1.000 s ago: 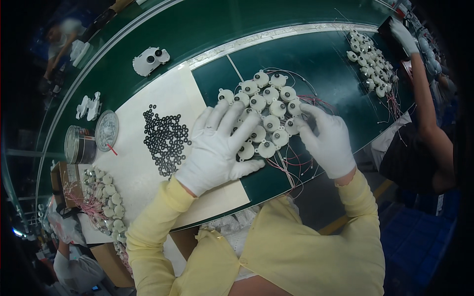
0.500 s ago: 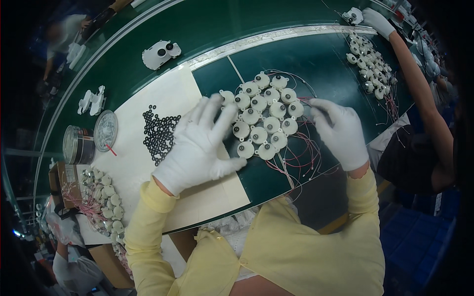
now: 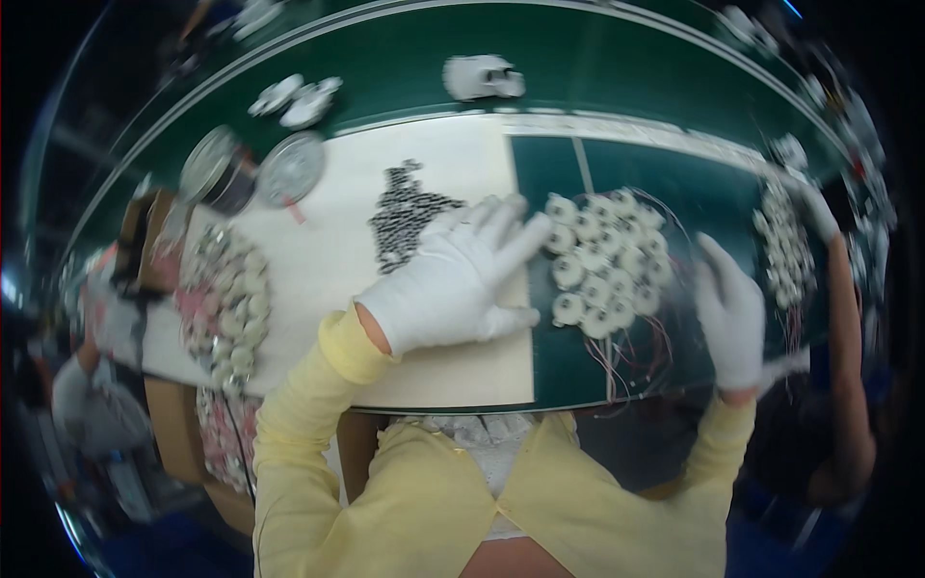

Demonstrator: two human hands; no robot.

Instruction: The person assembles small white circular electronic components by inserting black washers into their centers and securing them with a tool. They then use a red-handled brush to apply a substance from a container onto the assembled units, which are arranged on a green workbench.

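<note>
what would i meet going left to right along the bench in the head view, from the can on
round can, round disc-shaped lid, left gloved hand, cluster of cream round parts, right gloved hand, second cluster of pale parts

I'm counting one left hand [image 3: 448,279], one right hand [image 3: 730,313], one tin [image 3: 220,171], one round dish [image 3: 292,170], one white housing [image 3: 472,77], roughly twenty pale round parts [image 3: 632,261] bunched mid-table, black rings [image 3: 405,217] too blurry to tally lol
</note>
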